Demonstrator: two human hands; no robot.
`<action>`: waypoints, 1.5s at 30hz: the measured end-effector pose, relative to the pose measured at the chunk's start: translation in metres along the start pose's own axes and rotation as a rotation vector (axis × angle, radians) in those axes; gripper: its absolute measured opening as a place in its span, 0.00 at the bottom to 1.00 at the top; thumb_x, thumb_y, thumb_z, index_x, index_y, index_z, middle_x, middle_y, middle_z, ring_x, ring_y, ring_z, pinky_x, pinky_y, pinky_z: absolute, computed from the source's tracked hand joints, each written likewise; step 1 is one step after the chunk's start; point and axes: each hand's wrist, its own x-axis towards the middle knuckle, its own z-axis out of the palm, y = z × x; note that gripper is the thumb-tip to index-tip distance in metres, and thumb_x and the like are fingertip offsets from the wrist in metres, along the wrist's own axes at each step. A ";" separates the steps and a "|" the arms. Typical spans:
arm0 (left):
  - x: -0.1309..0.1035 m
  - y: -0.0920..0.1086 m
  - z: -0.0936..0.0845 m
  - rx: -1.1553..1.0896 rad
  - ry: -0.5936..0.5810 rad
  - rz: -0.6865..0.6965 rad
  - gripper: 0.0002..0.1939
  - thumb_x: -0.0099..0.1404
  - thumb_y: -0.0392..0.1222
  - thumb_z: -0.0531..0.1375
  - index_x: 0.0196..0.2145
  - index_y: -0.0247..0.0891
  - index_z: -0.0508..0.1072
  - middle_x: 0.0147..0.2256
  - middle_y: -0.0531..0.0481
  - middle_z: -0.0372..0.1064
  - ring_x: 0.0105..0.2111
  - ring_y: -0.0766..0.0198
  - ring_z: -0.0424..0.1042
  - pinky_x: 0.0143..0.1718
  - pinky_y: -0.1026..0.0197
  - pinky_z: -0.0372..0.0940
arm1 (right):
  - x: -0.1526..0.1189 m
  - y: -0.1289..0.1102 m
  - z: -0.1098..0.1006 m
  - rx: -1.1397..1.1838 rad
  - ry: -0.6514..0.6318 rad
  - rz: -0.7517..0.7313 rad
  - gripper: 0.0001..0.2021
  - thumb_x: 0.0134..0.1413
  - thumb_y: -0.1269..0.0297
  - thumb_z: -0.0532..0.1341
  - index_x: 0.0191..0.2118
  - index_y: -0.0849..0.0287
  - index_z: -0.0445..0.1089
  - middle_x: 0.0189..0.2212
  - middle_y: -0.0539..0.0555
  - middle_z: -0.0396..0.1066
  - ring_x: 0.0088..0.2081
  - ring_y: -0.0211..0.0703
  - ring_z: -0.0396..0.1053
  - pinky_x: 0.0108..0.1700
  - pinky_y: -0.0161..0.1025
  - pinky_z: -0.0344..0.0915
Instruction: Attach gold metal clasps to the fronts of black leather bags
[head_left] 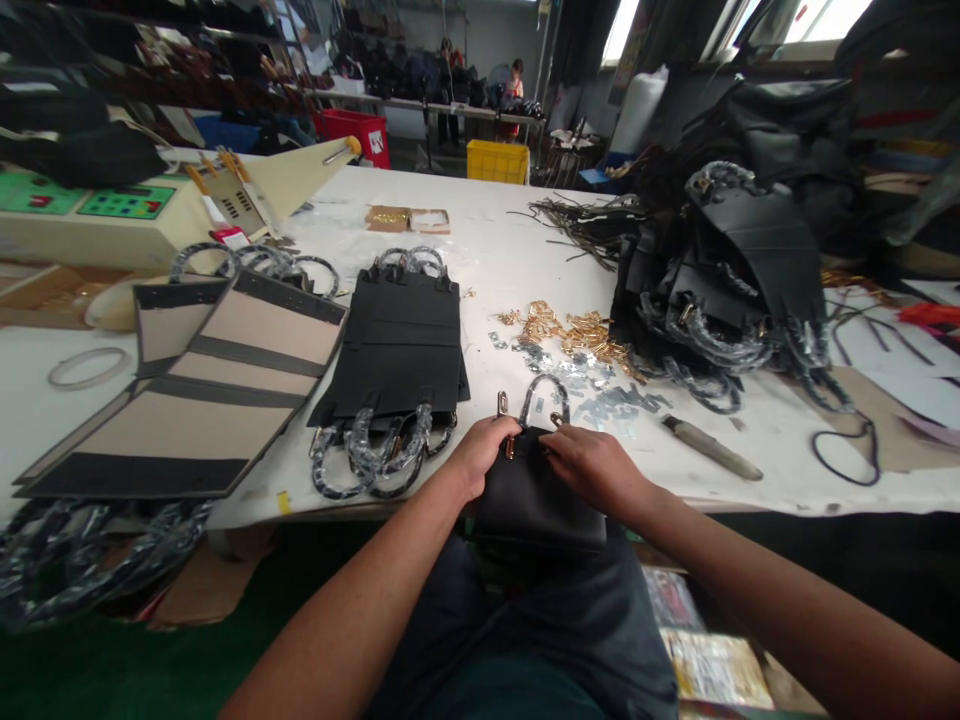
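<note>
A black leather piece (541, 500) with a plastic-wrapped handle (546, 385) lies over my lap at the table's front edge. My left hand (486, 452) is closed on its upper left side, by a gold metal fitting (510, 446). On the upper right side, my right hand (592, 462) pinches the same piece near the other end of the handle. Just beyond are gold fittings (541, 322) and small silver plates (592, 372) in loose piles.
Stacked black panels with wrapped handles (405, 345) and beige-lined panels (202, 425) lie left. A black pile (720, 270) and a grey-handled tool (712, 447) are right. A machine (97, 215) stands back left; a person (514, 95) is far behind.
</note>
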 end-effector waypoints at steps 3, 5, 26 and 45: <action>0.001 -0.002 -0.001 0.008 -0.002 0.003 0.08 0.49 0.43 0.64 0.26 0.38 0.72 0.22 0.55 0.67 0.24 0.64 0.65 0.29 0.60 0.57 | -0.002 0.005 0.000 0.108 -0.013 0.007 0.15 0.69 0.68 0.59 0.58 0.55 0.72 0.43 0.56 0.78 0.42 0.50 0.76 0.43 0.42 0.71; 0.001 -0.002 -0.002 0.013 -0.005 0.008 0.08 0.49 0.43 0.64 0.27 0.38 0.72 0.22 0.55 0.67 0.24 0.65 0.65 0.29 0.60 0.57 | -0.003 0.009 -0.001 0.197 0.008 0.045 0.20 0.67 0.69 0.61 0.63 0.54 0.69 0.46 0.56 0.79 0.45 0.51 0.77 0.47 0.43 0.72; 0.000 -0.004 -0.001 0.072 0.017 0.034 0.08 0.50 0.45 0.63 0.26 0.38 0.70 0.23 0.56 0.64 0.25 0.65 0.63 0.29 0.60 0.55 | 0.000 0.002 -0.003 0.283 0.055 0.071 0.06 0.66 0.66 0.64 0.47 0.55 0.76 0.40 0.52 0.75 0.40 0.44 0.74 0.43 0.38 0.67; -0.002 -0.007 -0.001 0.156 0.038 0.112 0.09 0.53 0.46 0.61 0.25 0.40 0.66 0.23 0.57 0.60 0.26 0.65 0.60 0.30 0.59 0.53 | -0.002 -0.002 0.002 0.371 0.092 0.080 0.03 0.67 0.67 0.64 0.42 0.54 0.77 0.38 0.52 0.75 0.39 0.45 0.74 0.42 0.40 0.68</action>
